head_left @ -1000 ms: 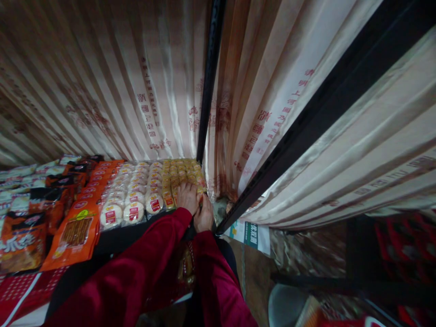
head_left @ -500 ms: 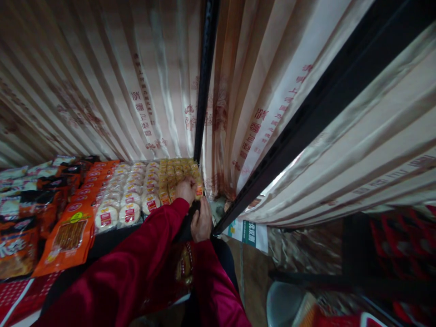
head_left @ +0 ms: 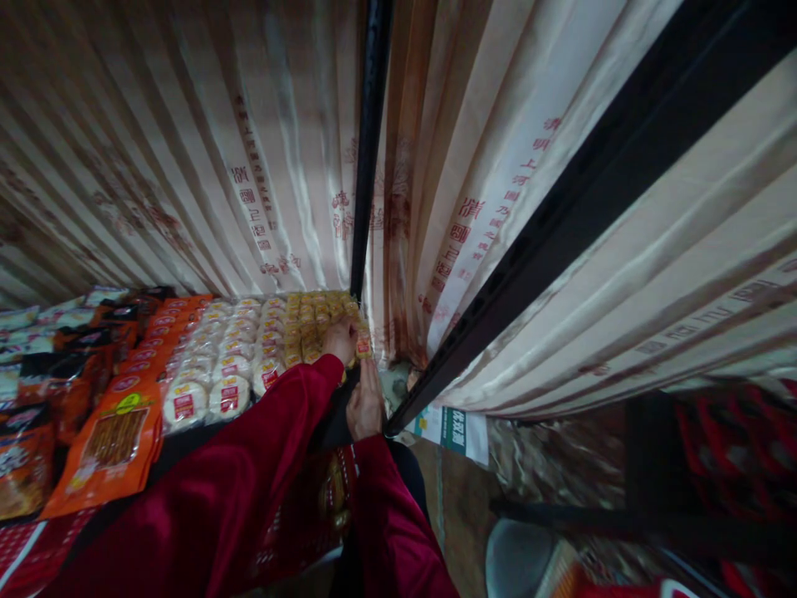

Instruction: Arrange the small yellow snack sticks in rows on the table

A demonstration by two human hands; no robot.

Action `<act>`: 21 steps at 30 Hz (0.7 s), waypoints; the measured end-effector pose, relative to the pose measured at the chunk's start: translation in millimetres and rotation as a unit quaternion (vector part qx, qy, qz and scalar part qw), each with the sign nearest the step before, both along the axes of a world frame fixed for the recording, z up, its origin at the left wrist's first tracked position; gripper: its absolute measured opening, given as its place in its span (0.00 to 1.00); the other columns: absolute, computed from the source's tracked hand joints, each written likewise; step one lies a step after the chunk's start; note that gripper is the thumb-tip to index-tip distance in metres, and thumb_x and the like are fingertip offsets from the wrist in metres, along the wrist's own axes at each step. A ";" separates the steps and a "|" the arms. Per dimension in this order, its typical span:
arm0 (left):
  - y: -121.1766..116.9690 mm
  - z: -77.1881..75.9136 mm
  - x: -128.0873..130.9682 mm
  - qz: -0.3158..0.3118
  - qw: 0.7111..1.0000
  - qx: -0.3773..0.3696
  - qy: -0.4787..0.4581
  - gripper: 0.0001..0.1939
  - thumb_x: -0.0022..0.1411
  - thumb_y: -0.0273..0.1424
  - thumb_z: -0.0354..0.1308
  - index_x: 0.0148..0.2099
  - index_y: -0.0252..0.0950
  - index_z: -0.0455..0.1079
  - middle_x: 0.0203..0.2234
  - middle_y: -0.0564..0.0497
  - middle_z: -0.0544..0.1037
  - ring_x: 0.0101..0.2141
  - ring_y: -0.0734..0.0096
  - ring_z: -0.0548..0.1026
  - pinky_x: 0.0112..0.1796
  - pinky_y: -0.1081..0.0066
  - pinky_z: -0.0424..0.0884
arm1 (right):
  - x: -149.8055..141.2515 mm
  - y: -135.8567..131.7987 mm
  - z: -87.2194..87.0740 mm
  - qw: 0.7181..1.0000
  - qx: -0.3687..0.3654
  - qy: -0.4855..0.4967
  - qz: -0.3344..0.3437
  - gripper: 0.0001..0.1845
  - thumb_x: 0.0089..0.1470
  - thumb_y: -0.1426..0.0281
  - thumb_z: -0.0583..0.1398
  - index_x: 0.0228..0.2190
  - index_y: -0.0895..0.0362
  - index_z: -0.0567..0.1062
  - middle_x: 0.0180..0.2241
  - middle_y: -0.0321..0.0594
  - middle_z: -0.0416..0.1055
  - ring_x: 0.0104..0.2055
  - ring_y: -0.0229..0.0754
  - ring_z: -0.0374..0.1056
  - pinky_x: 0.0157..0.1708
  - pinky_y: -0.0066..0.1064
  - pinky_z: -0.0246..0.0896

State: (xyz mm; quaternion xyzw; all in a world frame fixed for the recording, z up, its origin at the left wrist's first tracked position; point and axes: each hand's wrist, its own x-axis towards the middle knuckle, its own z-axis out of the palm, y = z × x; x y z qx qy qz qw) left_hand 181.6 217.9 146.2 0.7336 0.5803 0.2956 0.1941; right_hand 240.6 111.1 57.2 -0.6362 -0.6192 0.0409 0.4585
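Note:
My left hand (head_left: pixel 340 339) reaches out in a dark red sleeve and lies curled on the rows of small yellow snack packets (head_left: pixel 311 314) at the right end of the display, fingers closed on one packet (head_left: pixel 364 345) at the near right corner. Just below it, my right hand (head_left: pixel 365 404) rests against the table's near edge. Its fingers are stretched flat towards that same corner, with nothing in them.
Round white cakes with red labels (head_left: pixel 212 390) and orange packets (head_left: pixel 112 436) fill the table to the left. A black pole (head_left: pixel 367 149) and pleated printed curtains (head_left: pixel 510 191) close in behind and right. A grey stool (head_left: pixel 516 556) stands on the floor at lower right.
My left hand has slid farther back and right over the yellow packets. My right hand has dropped away from it to the table edge and opened out.

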 end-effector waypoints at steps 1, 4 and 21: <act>-0.3 -0.6 -0.1 -0.001 1.000 0.001 0.005 0.06 0.54 0.23 0.50 0.34 0.34 0.67 0.27 0.51 0.72 0.28 0.75 0.68 0.33 0.75 0.64 | -0.2 0.8 -0.3 1.000 -0.002 0.000 0.001 0.32 0.49 0.81 0.45 0.58 0.67 0.55 0.59 0.51 0.54 0.63 0.44 0.45 0.58 0.44 0.50; -3.1 1.3 -1.1 -0.004 0.999 0.024 0.048 0.04 0.55 0.25 0.52 0.33 0.34 0.68 0.29 0.50 0.73 0.32 0.72 0.69 0.35 0.73 0.64 | -1.1 2.9 0.8 1.000 -0.008 0.000 0.005 0.33 0.49 0.81 0.44 0.59 0.66 0.53 0.60 0.51 0.52 0.63 0.43 0.43 0.59 0.45 0.49; 0.3 12.3 -6.2 -0.082 0.982 0.062 0.156 0.06 0.56 0.24 0.51 0.30 0.35 0.69 0.29 0.49 0.74 0.37 0.67 0.69 0.41 0.69 0.62 | -1.3 9.0 2.9 0.999 -0.033 -0.043 0.005 0.35 0.47 0.82 0.45 0.58 0.68 0.54 0.60 0.52 0.51 0.64 0.44 0.40 0.60 0.44 0.47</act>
